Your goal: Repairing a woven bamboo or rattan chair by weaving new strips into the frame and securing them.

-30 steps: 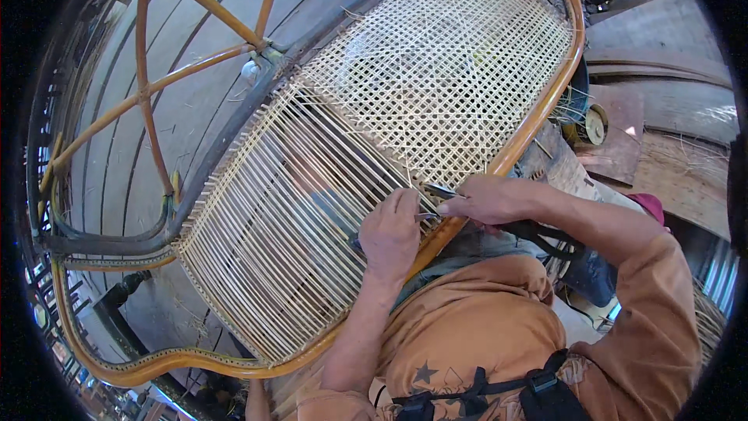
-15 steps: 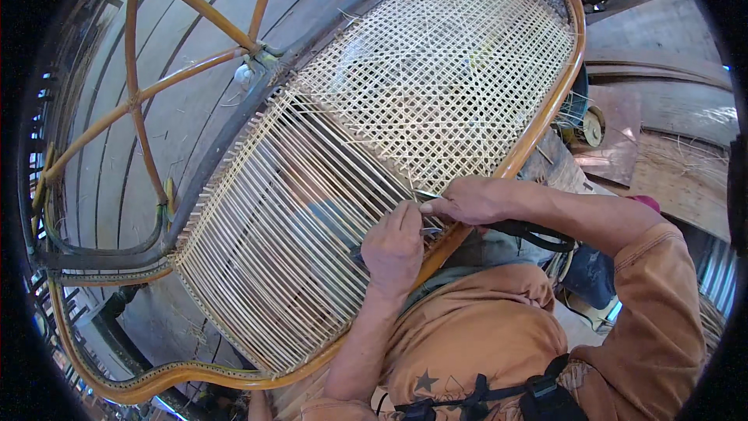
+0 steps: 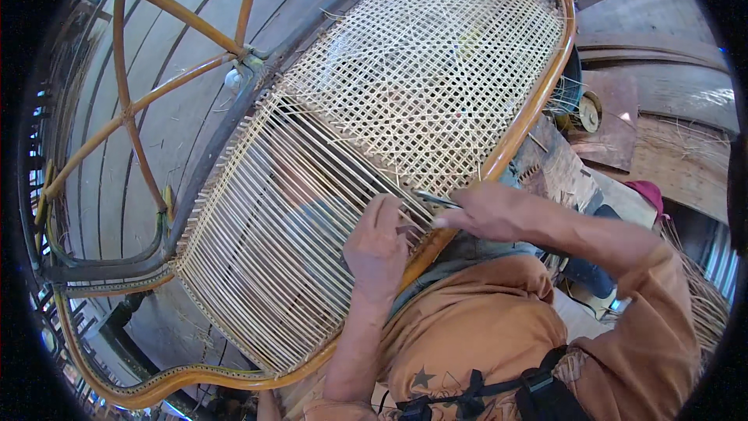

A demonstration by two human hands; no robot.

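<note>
The cane seat panel [image 3: 374, 156] fills the middle of the view, woven lattice toward 1 o'clock, bare parallel strands toward 7 o'clock. One rattan frame [image 3: 538, 101] rims it. At 5 o'clock on that rim, the left hand [image 3: 378, 249] lies loosely curled on the strands; the right hand [image 3: 487, 213] pinches one thin metal tool [image 3: 436, 199]. The wooden floor [image 3: 670, 140] lies open at 3 o'clock.

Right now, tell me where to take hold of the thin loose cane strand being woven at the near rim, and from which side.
Pinch the thin cane strand near its free end, beside the right hand, coming from the near curved rattan rim. It lies flat across the taut strands there, and the left hand covers the weave beside it.
</note>
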